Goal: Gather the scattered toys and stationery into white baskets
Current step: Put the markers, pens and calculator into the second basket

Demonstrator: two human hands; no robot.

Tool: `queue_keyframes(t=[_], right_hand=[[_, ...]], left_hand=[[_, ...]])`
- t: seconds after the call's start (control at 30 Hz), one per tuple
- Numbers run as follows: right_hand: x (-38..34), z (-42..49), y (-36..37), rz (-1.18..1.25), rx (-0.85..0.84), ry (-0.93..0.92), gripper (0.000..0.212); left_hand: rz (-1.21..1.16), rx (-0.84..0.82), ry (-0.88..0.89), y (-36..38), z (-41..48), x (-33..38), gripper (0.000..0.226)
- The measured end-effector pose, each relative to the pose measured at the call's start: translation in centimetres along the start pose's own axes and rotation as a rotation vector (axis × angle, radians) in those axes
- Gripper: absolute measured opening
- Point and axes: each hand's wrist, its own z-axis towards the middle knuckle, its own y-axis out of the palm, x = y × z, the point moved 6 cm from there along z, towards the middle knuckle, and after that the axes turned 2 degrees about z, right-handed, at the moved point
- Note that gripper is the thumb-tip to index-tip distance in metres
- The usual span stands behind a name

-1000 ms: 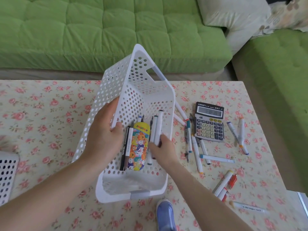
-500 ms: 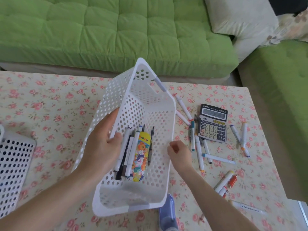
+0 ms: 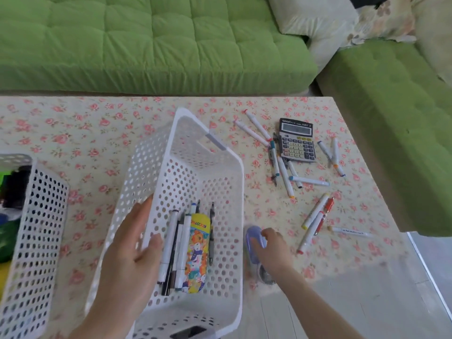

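**Basket tilted on the floral table, right hand on a purple item**

The white basket [image 3: 195,192] sits near the table's front edge, tipped up on its left side. Inside it lie a yellow cartoon-print pencil case [image 3: 197,253] and several pens and markers [image 3: 175,245] bunched just to the case's left, with one dark pen at its right. The left hand [image 3: 129,260] grips the basket's left wall, fingers outside and thumb hooked over the rim to the inside.

Just beside the basket's right wall, the right hand [image 3: 271,250] rests on a purple stapler-like item [image 3: 254,243] on the table; the fingers curl over it, but the blur hides whether they have closed around it.

Farther right, loose markers [image 3: 315,218] lie near the table's front right corner. Beyond them a calculator [image 3: 297,140] lies flat, with more markers [image 3: 283,170] touching its left and lower edges and two others [image 3: 333,155] to its right.

At the far left stands a second white basket [image 3: 36,228], partly cut off, with dark and green things inside. The tablecloth [image 3: 97,133] is cream with pink flowers. A green sofa [image 3: 146,40] runs behind the table.
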Motion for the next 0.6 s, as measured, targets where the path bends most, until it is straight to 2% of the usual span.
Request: queue_keyframes(t=[0.07, 0.2, 0.47, 0.6], right_hand=[[1.7, -1.5, 1.4, -0.112, -0.025, 0.055, 0.043], [3.7, -3.1, 3.5, -0.116, -0.052, 0.125, 0.061], [1.9, -3.5, 1.7, 0.071, 0.09, 0.022, 0.044], [-0.9, -4.4, 0.1, 0.155, 0.189, -0.088, 0.055]], left_hand=[[0.028, 0.002, -0.028, -0.3, -1.2, -1.0, 0.058], [0.032, -0.023, -0.029, -0.2, -2.4, -1.9, 0.059], [0.068, -0.039, -0.02, 0.3, -2.6, -2.2, 0.056], [0.099, -0.044, -0.015, 0.4, -2.7, -2.0, 0.058]])
